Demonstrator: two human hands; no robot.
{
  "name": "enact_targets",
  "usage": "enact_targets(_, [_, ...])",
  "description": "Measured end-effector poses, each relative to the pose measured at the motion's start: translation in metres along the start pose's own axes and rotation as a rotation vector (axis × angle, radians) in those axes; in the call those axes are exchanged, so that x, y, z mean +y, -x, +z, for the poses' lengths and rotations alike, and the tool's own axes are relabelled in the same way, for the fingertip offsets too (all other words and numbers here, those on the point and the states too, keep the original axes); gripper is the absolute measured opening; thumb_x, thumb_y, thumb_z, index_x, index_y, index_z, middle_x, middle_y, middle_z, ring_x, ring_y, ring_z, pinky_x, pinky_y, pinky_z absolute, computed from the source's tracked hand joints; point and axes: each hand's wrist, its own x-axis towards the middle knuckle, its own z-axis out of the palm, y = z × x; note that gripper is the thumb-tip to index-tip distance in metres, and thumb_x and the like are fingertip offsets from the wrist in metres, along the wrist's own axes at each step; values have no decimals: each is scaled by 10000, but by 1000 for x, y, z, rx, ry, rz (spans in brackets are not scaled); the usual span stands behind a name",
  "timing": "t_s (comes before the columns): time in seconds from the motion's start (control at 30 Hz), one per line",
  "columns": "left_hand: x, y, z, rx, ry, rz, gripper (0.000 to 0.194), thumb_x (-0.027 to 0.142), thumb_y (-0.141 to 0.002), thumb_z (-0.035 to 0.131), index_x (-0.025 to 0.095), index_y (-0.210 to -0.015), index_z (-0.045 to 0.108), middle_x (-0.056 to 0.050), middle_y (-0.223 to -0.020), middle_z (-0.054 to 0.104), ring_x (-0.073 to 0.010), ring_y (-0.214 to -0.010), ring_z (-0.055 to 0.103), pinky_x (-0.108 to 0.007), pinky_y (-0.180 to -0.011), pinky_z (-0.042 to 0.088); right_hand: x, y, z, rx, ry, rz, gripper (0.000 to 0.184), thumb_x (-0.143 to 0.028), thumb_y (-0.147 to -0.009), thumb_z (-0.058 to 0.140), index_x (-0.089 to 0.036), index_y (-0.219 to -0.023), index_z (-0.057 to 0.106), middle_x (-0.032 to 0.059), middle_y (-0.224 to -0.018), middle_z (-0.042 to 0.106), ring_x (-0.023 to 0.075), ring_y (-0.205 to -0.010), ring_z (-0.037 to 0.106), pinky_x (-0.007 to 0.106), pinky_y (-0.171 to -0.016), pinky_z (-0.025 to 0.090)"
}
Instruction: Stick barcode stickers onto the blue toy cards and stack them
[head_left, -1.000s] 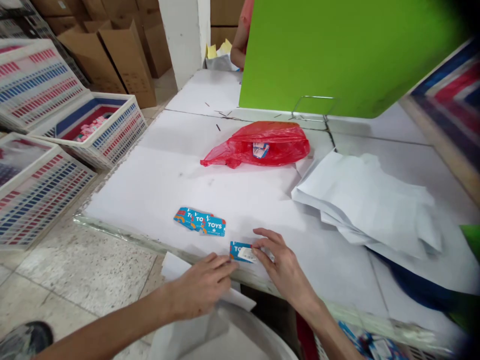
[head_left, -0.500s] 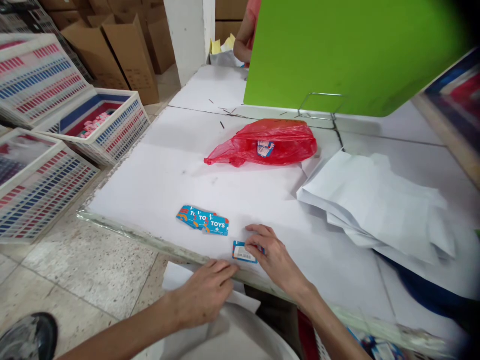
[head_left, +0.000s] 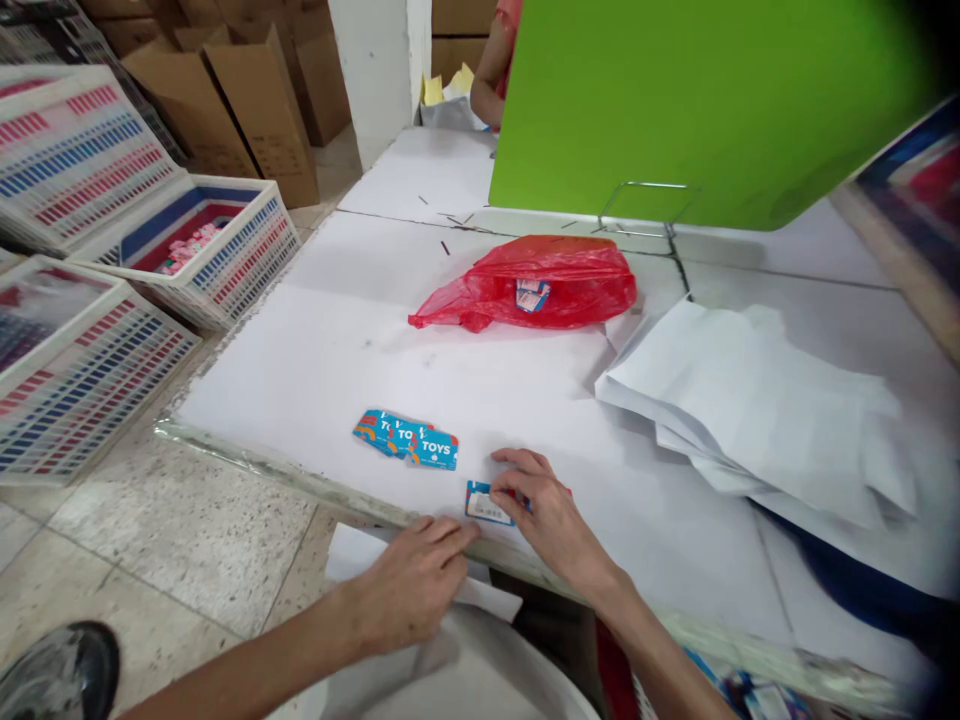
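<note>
At the near table edge, my right hand has thumb and index finger closed on a small blue-edged card, its white barcode label facing up. The rest of that hand curves over the white tabletop. My left hand lies at the table's edge just left of the card, fingers bent and pressed together; anything beneath them is hidden. White paper shows below that hand. Three overlapping blue cards printed "TOYS" lie a little farther left. Beyond them sits a red plastic bag with more labelled cards inside.
A stack of white paper lies on the right. A large green panel stands at the back on a wire stand. Woven plastic crates and cardboard boxes are left of the table. Another person's arm shows behind the panel.
Almost nothing differs. My left hand has shifted very slightly toward the card; my right hand keeps its place on it.
</note>
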Motion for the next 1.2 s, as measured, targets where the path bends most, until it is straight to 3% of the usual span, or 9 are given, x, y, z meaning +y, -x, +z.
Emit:
enact_targets(0.2, [0, -2, 5, 13, -52, 5, 91, 104, -752, 520, 98, -820, 580, -135, -1310, 427, -235, -1029, 452, -352, -857, 403, 1, 0, 2, 11, -34, -2, 178, -122, -794, 504, -192, -662, 603, 68, -1103, 532, 226, -1070, 425, 405, -896, 385])
enact_targets(0.7, [-1, 2, 7, 13, -41, 8, 55, 136, -770, 550, 116, -813, 578, -94, -1301, 444, -220, -1094, 409, -326, -926, 335, 4, 0, -3, -21, -77, 6, 159, -131, -787, 520, -199, -665, 597, 68, -1095, 537, 219, -1056, 452, 384, -864, 404])
enact_targets(1.2, [0, 0, 8, -2, -61, -2, 74, 114, -776, 524, 111, -820, 584, -109, -1343, 397, -225, -1050, 419, -341, -866, 365, 2, 2, -2, 2, -16, -3, 159, -142, -783, 516, -206, -667, 604, 48, -1108, 549, 213, -1049, 464, 369, -842, 416])
